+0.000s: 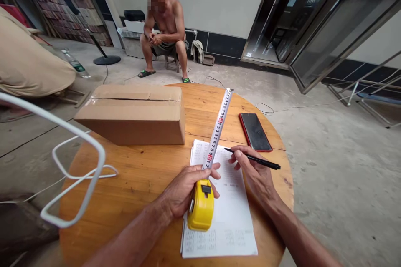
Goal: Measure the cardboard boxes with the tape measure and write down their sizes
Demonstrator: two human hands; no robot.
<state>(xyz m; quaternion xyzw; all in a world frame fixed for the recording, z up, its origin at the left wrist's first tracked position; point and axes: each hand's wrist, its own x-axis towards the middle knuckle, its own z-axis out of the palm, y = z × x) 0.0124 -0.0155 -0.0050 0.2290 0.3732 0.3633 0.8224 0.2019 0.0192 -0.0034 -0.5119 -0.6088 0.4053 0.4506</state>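
In my left hand (184,187) is a yellow tape measure (202,210), gripped near the mouth of its case. Its white blade (216,133) is pulled out and slants up and away over the table, marked with black and red numbers. My right hand (255,171) pinches a black pen (260,160), its tip pointing left toward the tape blade. Beneath both hands lies a stack of paper sheets (232,217) with rows of writing. The tape case covers part of the top sheet.
A closed cardboard box (144,129) sits at the back left of the round wooden table (125,200). A red-cased phone (255,131) lies right of the papers. A white bent tube (94,175) crosses the left side. A person (166,21) sits beyond the table.
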